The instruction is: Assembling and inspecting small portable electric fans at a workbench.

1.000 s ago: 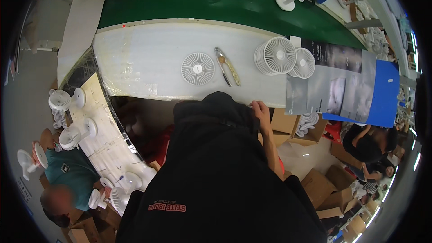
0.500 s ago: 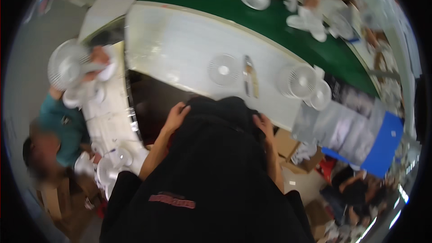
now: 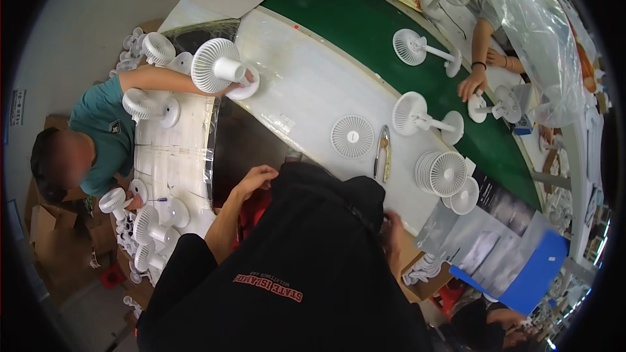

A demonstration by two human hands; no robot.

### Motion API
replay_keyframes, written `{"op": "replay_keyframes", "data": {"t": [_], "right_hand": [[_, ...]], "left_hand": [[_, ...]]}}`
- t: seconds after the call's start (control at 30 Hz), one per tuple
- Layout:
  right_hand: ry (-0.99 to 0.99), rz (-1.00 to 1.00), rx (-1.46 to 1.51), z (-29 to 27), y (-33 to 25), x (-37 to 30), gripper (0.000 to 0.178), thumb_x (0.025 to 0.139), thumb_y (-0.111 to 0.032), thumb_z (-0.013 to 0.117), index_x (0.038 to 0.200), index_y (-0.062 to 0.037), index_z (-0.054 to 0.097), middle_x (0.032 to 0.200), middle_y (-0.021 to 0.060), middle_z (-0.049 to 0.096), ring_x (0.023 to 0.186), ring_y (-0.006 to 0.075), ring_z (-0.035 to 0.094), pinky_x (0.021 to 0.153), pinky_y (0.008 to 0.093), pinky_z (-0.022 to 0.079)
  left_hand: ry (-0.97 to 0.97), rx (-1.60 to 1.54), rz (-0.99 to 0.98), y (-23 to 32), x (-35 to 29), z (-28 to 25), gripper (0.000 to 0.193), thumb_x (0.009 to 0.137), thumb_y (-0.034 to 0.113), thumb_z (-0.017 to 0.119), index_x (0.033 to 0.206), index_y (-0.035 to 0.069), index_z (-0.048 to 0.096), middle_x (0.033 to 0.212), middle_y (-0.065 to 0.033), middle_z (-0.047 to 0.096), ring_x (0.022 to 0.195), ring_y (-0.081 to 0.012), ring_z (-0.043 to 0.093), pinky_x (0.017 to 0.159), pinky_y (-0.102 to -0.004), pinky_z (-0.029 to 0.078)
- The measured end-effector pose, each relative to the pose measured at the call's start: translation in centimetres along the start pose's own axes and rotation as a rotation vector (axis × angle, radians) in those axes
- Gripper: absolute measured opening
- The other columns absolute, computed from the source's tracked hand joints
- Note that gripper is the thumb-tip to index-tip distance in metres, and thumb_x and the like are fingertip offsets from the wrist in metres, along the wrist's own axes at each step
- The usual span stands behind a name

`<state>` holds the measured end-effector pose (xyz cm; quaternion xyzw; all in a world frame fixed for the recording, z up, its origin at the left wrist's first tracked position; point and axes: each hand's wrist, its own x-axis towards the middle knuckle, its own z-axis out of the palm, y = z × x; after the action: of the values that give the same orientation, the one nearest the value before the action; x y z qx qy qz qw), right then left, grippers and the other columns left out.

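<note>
Head view: our left hand (image 3: 259, 177) hangs empty, loosely uncurled; our right hand (image 3: 392, 232), blurred, we can't tell; grille (image 3: 353, 136) lies unattached, pliers (image 3: 384, 144) unheld.

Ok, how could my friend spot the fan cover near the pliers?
Find the long white table beside the green surface. On it lie the pliers, and just left of them is the round white fan cover. Unlike the covers bunched farther right, it touches no other cover.
</note>
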<state>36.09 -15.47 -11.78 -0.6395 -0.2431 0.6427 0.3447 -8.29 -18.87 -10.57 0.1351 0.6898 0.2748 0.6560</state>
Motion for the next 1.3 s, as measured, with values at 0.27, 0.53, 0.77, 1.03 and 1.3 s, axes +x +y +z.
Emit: {"op": "replay_keyframes", "data": {"t": [0.27,0.53,0.77,1.03,1.3], "right_hand": [[-0.226,0.156,-0.028,-4.7,5.8,-6.8,0.012,0.095,-0.018,0.050,0.100,-0.0111,0.059,0.083,0.0018,0.056,0.074,0.0075,0.048,0.069,0.0200,0.037],[-0.074,0.123,0.090,-0.3,6.2,-1.1,0.015,0.093,-0.021,0.054,0.097,-0.0072,0.059,0.081,0.0054,0.058,0.073,0.0116,0.050,0.069,0.0230,0.039],[0.165,-0.055,-0.272,2.1,6.1,-2.4,0.027,0.091,-0.025,0.057,0.087,0.0008,0.060,0.079,0.0108,0.062,0.069,0.0188,0.053,0.070,0.0291,0.044],[0.415,-0.017,-0.658,4.7,0.4,-2.7,0.034,0.090,-0.029,0.060,0.085,0.0047,0.061,0.071,0.0137,0.061,0.062,0.0212,0.052,0.067,0.0319,0.046],[-0.108,-1.242,-0.883,22.7,-24.0,-6.2,0.059,0.073,-0.017,0.074,0.125,-0.0005,0.052,0.121,0.0162,0.054,0.105,0.0320,0.054,0.095,0.0374,0.043]], "left_hand": [[0.667,0.080,0.454,3.9,2.2,-2.8,0.027,0.082,0.013,0.070,0.105,0.004,0.059,0.088,-0.0061,0.059,0.073,-0.0133,0.053,0.068,-0.0254,0.043],[1.655,0.683,1.217,20.7,-0.4,-6.3,0.057,0.077,0.026,0.075,0.122,0.000,0.052,0.101,-0.0155,0.060,0.083,-0.0276,0.057,0.080,-0.0359,0.046],[1.008,0.603,0.759,25.1,4.1,-12.7,0.060,0.078,0.033,0.074,0.122,-0.003,0.055,0.101,-0.0216,0.066,0.084,-0.0313,0.063,0.079,-0.0385,0.051],[0.851,0.710,0.745,26.6,-0.1,-8.4,0.057,0.077,0.036,0.075,0.114,-0.005,0.061,0.092,-0.0172,0.069,0.072,-0.0252,0.064,0.070,-0.0322,0.053],[0.094,0.199,0.938,29.1,-10.0,1.0,0.033,0.077,0.008,0.071,0.107,-0.004,0.062,0.087,-0.0105,0.068,0.074,-0.0152,0.061,0.068,-0.0266,0.051]]}}
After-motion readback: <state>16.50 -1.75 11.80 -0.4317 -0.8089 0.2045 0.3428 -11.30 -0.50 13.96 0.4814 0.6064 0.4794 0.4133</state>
